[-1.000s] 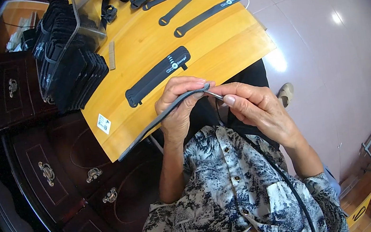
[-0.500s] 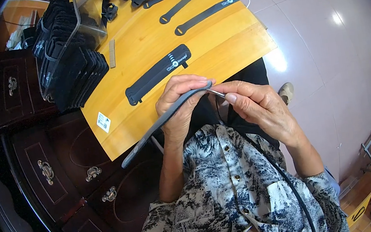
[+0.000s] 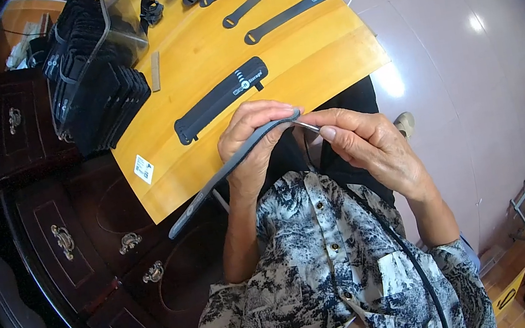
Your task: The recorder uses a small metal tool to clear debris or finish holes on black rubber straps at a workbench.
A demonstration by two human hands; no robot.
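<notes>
Left hand (image 3: 253, 145) fingers clamp the grey strap (image 3: 230, 172); right hand (image 3: 372, 147) fingers pinch its tip.

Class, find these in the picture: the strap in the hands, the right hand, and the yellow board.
strap (image 3: 224, 176), head view, its middle length
right hand (image 3: 368, 145), head view, its back
yellow board (image 3: 323, 67), head view, bare surface

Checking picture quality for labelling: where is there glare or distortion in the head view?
Head view: bright glare on the pale floor and beside the yellow board's edge; fisheye bends the board's edges and darkens the rim; both hands and the grey strap look sharp.
</notes>
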